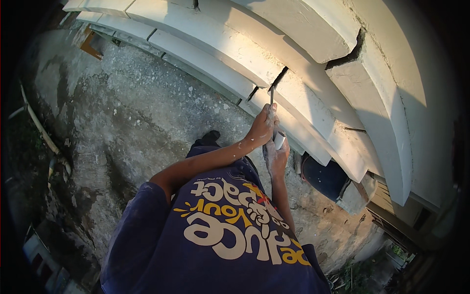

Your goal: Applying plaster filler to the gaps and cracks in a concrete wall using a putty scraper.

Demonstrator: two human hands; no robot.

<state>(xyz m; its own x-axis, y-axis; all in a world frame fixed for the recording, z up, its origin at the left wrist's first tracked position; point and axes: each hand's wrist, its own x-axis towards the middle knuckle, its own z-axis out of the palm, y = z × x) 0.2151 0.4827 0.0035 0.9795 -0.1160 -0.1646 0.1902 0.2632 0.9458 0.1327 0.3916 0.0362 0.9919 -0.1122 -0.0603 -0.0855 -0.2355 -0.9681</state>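
Observation:
White block ledges [210,34] run in stepped, curving courses along the wall, with dark gaps between their ends. My left hand [262,128] is closed on a thin, dark, rod-like tool [272,95], whose tip reaches the gap [279,77] between two blocks. Just below it, my right hand [277,156] is closed around a white, tube-shaped piece [279,140]. Whether this piece is the handle of the same tool, I cannot tell. Pale dust or paste coats the fingers of both hands.
A dark, rounded container [320,176] stands under the ledges to the right. Rough concrete floor [122,98] lies below, with a pale pipe or branch [39,122] at far left. A wider crack [348,58] splits the upper ledge. A brown wooden frame [91,45] sits at upper left.

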